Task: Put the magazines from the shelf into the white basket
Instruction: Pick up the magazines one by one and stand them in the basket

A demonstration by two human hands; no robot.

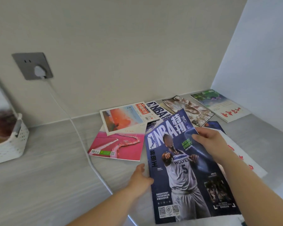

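With arm stretched forward, the right hand (209, 141) pinched the NBA magazine (183, 168) at its upper right edge, thumb on the cover. The left hand (140, 176) touched the magazine's left edge, fingers hidden, grip unclear. The white basket (15, 149) stood well left of it, other magazines (121, 121) just behind.

Only two hands and forearms of the person are in view. The left hand (140, 175) is bare, and the left forearm (104, 207) is uncovered skin all the way to the lower edge of the view. The right hand (209, 141) is bare too, and the right forearm (253, 185) is uncovered to the right edge. Both wrists are plain skin. The fingernails are too blurred to make out.
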